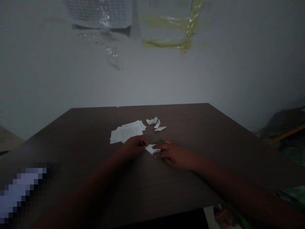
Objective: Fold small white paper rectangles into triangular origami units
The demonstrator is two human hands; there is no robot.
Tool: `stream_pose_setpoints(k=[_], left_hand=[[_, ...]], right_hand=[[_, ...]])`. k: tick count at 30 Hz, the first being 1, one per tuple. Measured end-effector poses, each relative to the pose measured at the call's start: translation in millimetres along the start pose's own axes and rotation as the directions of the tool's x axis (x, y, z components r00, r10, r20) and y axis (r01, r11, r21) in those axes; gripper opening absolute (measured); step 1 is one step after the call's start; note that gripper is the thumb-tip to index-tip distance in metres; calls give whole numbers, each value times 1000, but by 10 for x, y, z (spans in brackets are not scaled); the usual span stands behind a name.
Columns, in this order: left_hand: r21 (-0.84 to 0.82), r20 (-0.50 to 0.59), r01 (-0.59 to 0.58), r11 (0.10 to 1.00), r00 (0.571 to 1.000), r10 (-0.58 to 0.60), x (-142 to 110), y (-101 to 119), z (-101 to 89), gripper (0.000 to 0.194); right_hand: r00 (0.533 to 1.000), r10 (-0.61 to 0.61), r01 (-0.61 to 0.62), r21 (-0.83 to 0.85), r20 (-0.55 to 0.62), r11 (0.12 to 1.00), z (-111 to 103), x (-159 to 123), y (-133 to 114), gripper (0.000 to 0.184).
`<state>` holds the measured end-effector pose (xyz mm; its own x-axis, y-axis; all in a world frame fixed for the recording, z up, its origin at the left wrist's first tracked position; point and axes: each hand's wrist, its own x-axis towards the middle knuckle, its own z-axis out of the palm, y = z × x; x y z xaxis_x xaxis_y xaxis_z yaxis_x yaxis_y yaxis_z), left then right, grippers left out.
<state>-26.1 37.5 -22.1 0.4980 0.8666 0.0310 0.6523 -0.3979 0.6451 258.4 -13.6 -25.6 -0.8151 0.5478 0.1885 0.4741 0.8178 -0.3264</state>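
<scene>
A small white paper (150, 149) with print on it, folded to a pointed shape, lies on the dark brown table between my hands. My left hand (134, 146) is closed, its thumb and fingers pinching the paper's left corner. From the right, my right hand (175, 155) reaches over the paper with its fingers stretched and apart, the tips resting on its right part. That side is partly hidden under the fingers. Just beyond my left hand is a loose pile of printed paper sheets (128, 131). Small folded paper boats (152, 121) sit behind the paper.
The brown table (190, 127) ends against a pale wall (162, 79) with taped sheets on it. A pixelated, bright, phone-like object (21, 190) lies at the lower left. Past the table's right edge are dim, cluttered items, with a colourful packet (227, 218) below the front edge.
</scene>
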Motion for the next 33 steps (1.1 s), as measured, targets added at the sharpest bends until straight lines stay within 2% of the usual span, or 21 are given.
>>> stream_pose_setpoints(k=[4, 7, 9, 11, 14, 20, 26, 33], left_hand=[[62, -19, -51, 997, 998, 52, -24, 19, 8, 30], [155, -74, -138, 978, 986, 150, -57, 74, 79, 30], [214, -79, -213, 953, 969, 234, -84, 127, 142, 23], [251, -38, -256, 934, 961, 273, -109, 182, 195, 13], [287, 32, -256, 923, 966, 258, -131, 243, 231, 10], [311, 86, -184, 932, 982, 166, -136, 305, 207, 10], [310, 121, -202, 929, 978, 172, -137, 415, 186, 24], [396, 171, -239, 887, 968, 185, -196, 493, 211, 18]], right_hand=[[1000, -7, 7, 4, 6, 1000, -1, 15, 8, 43], [1000, 6, -6, -3, -4, 1000, 30, 22, 13, 41], [999, 32, -33, -16, -25, 999, 61, 26, 5, 39], [997, 63, -64, -19, -55, 998, 88, 31, -8, 36], [989, 99, -95, 39, -106, 995, 99, 38, -18, 28], [971, 188, -168, 143, -147, 975, 39, 30, 19, 21], [987, 95, -73, 161, -132, 984, 31, 8, 58, 17], [988, 1, 25, 169, -155, 985, 79, -7, 125, 18]])
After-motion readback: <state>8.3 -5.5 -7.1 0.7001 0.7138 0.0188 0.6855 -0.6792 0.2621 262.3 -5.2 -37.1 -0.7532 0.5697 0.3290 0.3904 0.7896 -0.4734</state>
